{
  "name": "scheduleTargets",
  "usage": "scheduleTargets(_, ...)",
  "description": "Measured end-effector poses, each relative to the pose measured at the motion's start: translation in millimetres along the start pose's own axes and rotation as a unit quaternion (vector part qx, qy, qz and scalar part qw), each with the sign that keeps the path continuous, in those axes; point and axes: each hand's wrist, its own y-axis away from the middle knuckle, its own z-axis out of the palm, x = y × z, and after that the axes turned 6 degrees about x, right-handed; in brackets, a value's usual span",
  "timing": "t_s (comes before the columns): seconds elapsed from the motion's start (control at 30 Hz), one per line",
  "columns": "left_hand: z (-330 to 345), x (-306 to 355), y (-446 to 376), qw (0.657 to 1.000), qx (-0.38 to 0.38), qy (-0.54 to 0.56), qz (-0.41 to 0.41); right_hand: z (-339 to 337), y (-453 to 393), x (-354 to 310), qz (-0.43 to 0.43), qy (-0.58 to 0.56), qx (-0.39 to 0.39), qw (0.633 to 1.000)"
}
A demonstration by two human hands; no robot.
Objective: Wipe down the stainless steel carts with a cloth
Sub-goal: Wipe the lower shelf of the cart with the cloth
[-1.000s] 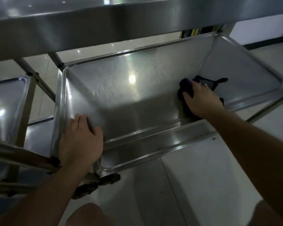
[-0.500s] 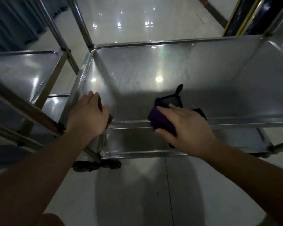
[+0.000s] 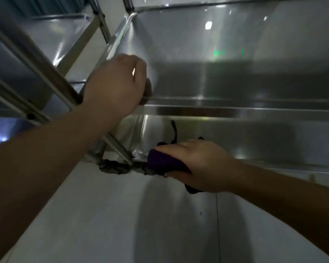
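A stainless steel cart fills the upper right, with a middle shelf (image 3: 226,59) and a bottom shelf (image 3: 264,137) below it. My left hand (image 3: 116,88) grips the near left corner of the middle shelf's rim. My right hand (image 3: 194,164) presses a dark purple cloth (image 3: 160,162) onto the near left edge of the bottom shelf. Part of the cloth is hidden under my palm, and a dark loop of it lies on the shelf.
A second steel cart (image 3: 51,40) stands at the left, its tube legs (image 3: 36,59) crossing diagonally beside my left wrist. A dark caster wheel (image 3: 114,168) sits under the near left corner. Pale tiled floor (image 3: 122,224) spreads below.
My right hand has carried the cloth from the middle shelf down to the bottom shelf's near left edge. My left hand keeps its grip on the corner. The view has moved closer and lower.
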Motion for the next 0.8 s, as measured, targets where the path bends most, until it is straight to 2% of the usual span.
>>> scheduleTargets(0.07,-4,-4,8,1.0,-0.001,0.014,0.023,26,1,18,0.059,-0.04,-0.043,0.997)
scheduleTargets(0.13,-6,-12,24,0.997,0.03,0.004,0.065,51,3,36,0.106,-0.077,-0.059,0.99)
scheduleTargets(0.2,-10,-21,49,0.986,0.098,0.01,0.135,73,5,53,0.137,-0.088,-0.054,0.985)
scheduleTargets(0.27,-12,-31,79,0.968,0.135,0.012,0.212,89,5,68,0.164,-0.081,-0.028,0.983)
scheduleTargets(0.33,-4,-42,110,0.958,0.098,0.019,0.268,100,2,77,0.19,-0.087,0.014,0.978)
scheduleTargets(0.4,14,-53,140,0.958,0.011,0.02,0.284,108,-4,82,0.203,-0.111,0.056,0.971)
scheduleTargets(0.47,36,-67,163,0.964,-0.073,0.011,0.257,115,-14,84,0.218,-0.133,0.083,0.963)
scheduleTargets(0.6,76,-97,183,0.971,-0.176,0.006,0.16,128,-49,84,0.252,-0.138,0.106,0.952)
scheduleTargets(0.67,94,-111,189,0.968,-0.242,0.026,0.066,137,-72,81,0.26,-0.138,0.129,0.947)
scheduleTargets(0.73,109,-126,193,0.953,-0.291,0.055,-0.069,147,-96,75,0.265,-0.142,0.153,0.941)
scheduleTargets(0.8,120,-139,191,0.937,-0.287,0.056,-0.193,157,-121,71,0.278,-0.147,0.181,0.932)
